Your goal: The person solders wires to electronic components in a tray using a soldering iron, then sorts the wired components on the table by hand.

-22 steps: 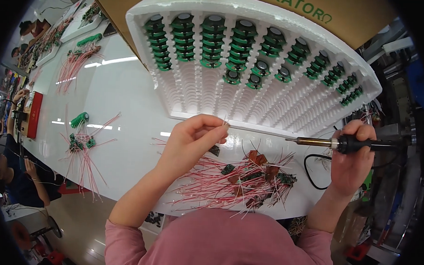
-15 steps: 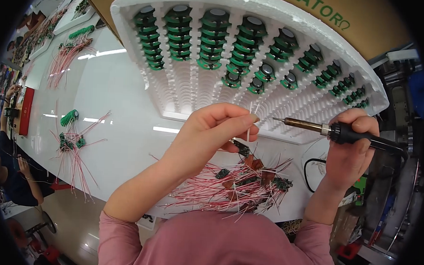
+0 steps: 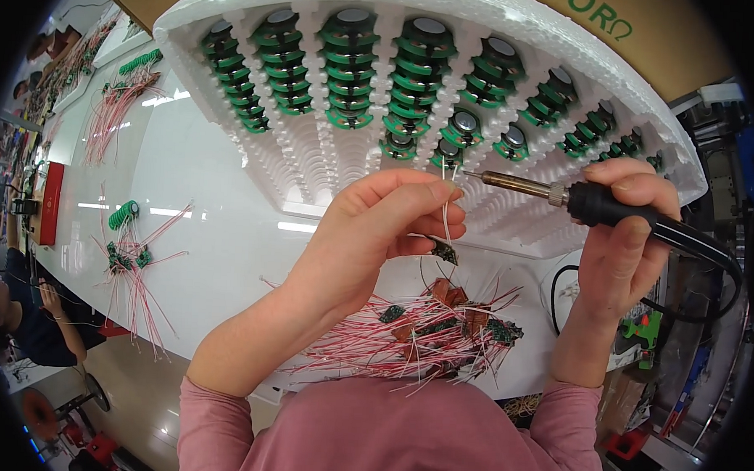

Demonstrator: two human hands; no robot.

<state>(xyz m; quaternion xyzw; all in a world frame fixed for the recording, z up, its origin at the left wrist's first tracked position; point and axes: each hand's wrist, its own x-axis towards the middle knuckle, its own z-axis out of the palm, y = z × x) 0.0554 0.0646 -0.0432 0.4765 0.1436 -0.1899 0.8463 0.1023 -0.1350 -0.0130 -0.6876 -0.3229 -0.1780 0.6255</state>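
Between thumb and fingers, my left hand (image 3: 386, 223) pinches white wires (image 3: 448, 217) whose ends point up toward a round green part in the foam tray (image 3: 312, 169). A small green circuit board (image 3: 443, 252) hangs just below those fingers. My right hand (image 3: 625, 234) is closed around the black handle of a soldering iron (image 3: 597, 203). Its thin tip lies close to the wire ends, near my left fingertips; whether it touches them I cannot tell. Rows of round green boards with silver-topped discs (image 3: 351, 66) stand in the tray's ribbed slots.
A heap of red and white wires with small boards (image 3: 423, 326) lies on the white table before me. Another wired bundle (image 3: 128, 254) sits to the left. Behind the tray stands a cardboard box (image 3: 655, 37). The iron's black cord (image 3: 732, 285) loops at right. Another person (image 3: 41, 313) works at far left.
Both hands have moved slightly up toward the tray's green parts. The soldering iron has shifted left, its tip now closer to the white wires.
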